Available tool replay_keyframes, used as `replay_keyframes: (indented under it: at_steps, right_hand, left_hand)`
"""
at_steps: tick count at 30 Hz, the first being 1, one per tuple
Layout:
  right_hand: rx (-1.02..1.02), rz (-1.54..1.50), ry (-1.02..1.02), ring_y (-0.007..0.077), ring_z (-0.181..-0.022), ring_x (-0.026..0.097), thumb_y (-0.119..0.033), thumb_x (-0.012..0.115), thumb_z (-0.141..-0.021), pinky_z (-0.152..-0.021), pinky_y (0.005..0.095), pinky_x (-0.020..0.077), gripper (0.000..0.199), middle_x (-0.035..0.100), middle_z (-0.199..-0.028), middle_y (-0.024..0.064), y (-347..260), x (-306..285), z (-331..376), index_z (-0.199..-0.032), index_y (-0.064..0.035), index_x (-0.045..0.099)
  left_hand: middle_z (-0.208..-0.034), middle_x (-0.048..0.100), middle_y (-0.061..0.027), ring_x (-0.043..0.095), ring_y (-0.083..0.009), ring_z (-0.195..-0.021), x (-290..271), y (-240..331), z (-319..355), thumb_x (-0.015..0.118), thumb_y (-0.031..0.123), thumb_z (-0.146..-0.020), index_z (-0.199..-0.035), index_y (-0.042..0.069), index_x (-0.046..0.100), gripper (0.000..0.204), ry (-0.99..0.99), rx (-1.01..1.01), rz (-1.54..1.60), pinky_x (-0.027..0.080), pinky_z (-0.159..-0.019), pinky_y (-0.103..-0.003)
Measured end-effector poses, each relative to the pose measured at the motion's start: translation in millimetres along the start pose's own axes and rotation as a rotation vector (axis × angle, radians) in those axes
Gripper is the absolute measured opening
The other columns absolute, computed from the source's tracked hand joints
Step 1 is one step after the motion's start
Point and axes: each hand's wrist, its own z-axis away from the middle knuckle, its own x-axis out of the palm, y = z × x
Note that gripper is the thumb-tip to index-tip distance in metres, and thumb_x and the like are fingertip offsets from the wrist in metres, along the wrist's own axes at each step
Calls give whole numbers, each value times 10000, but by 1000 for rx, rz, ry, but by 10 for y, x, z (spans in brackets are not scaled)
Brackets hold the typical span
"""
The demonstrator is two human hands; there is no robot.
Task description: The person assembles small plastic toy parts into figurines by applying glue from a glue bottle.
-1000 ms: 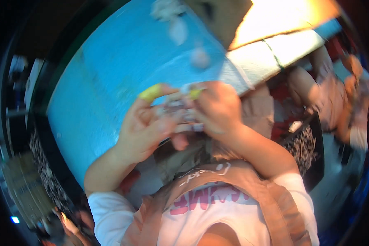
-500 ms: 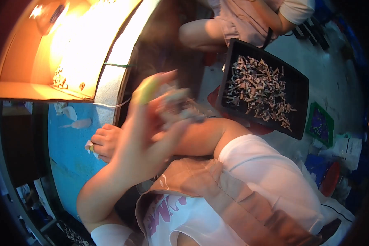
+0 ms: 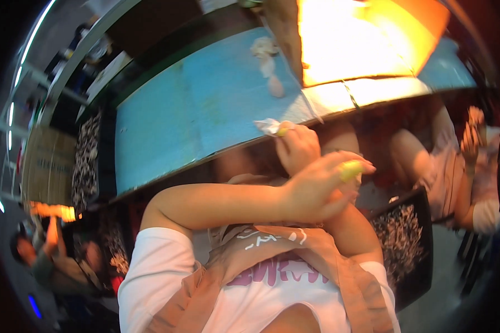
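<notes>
since half a second ago the view has swung back over the blue table [image 3: 194, 116], and the black tray of small pale parts [image 3: 405, 244], then high in the picture, now lies low at the right beside the person's hip; the hands, raised close to the camera before, are now crossed at the table's near edge, which suggests the work has come back to the table. the left hand [image 3: 316, 191] reaches across to the right, fingers loosely curled, a yellow cap on one fingertip [image 3: 350, 169]; whether it grips anything cannot be told. the right hand [image 3: 297, 147] is closed on a small white scrap [image 3: 269, 126], held just at the table edge, with a yellow-tipped finger beside it. further back on the table sit a crumpled white wad and a pale blob [image 3: 266, 61], well apart from the hands. an open cardboard box, glaring orange under a lamp [image 3: 361, 39], stands at the table's right end. another seated person [image 3: 455, 166] works near the tray at the right, a third [image 3: 44, 250] at lower left. the crossed left forearm covers the right wrist
</notes>
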Motion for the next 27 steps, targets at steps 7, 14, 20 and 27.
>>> replay_keyframes:
  at_steps: [7, 14, 20, 27]
  right_hand:
    - [351, -510, 0, 165, -699, 553, -23, 608, -775, -627, 285, 450, 288, 584, -843, 87, -182, 73, -174, -1046, -28, 512]
    - [427, -650, -180, 112, -762, 556, 8, 574, -778, -621, 231, 456, 367, 600, -962, 85, -366, 111, -382, -1130, -12, 470]
    - [313, -172, -116, 154, -747, 551, -36, 646, -744, -622, 283, 449, 461, 553, -1066, 114, 278, -13, -671, -1164, -21, 458]
    - [311, 16, -485, 207, -603, 509, -126, 686, -721, -547, 309, 441, 515, 522, -845, 94, 395, 190, -1070, -1188, -33, 489]
  left_hand:
    - [-1239, 397, -157, 459, -276, -1069, -1088, -233, 661, 609, 123, -795, -1259, 24, 367, 533, 441, -273, -589, 376, -913, -369]
    - [-1017, 578, -110, 578, -136, -803, -1367, -735, 747, 577, 276, -873, -1193, 11, 453, 433, 350, -778, 542, 482, -682, -256]
    - [-885, 636, -90, 590, -109, -656, -1919, -1099, 265, 513, 264, -901, -1081, 42, 533, 286, 474, -1000, 618, 455, -571, -224]
    - [-925, 619, -120, 602, -191, -780, -2374, -2340, -385, 614, 312, -808, -1152, 42, 511, 449, 395, -707, -256, 463, -645, -289]
